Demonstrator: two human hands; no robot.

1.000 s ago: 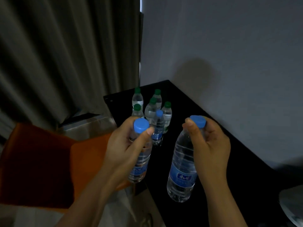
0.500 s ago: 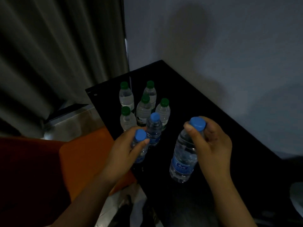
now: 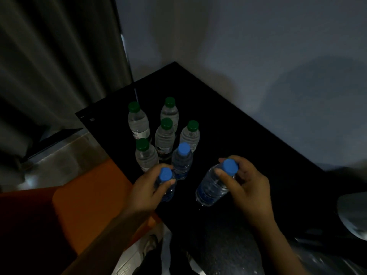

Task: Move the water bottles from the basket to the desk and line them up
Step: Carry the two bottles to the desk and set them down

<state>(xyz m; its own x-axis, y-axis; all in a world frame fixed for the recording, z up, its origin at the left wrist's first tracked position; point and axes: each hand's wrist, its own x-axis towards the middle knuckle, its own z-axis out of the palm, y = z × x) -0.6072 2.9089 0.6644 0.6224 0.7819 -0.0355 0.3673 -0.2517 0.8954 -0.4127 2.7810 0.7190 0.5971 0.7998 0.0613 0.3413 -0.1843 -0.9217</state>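
Clear plastic bottles (image 3: pixel 164 136), glossy black desk (image 3: pixel 228 124)

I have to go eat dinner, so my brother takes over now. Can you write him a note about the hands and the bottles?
Left hand grips a small blue-capped bottle by its neck, at the near left edge of the desk.
Right hand grips a larger blue-capped bottle near its cap, tilted, low over the desk; whether it touches cannot be told.
Done: five green-capped bottles and a third blue-capped bottle stand on the desk, bunched in a cluster, not one row.
Left: set down both held bottles, then line all eight up. The basket is not in view.
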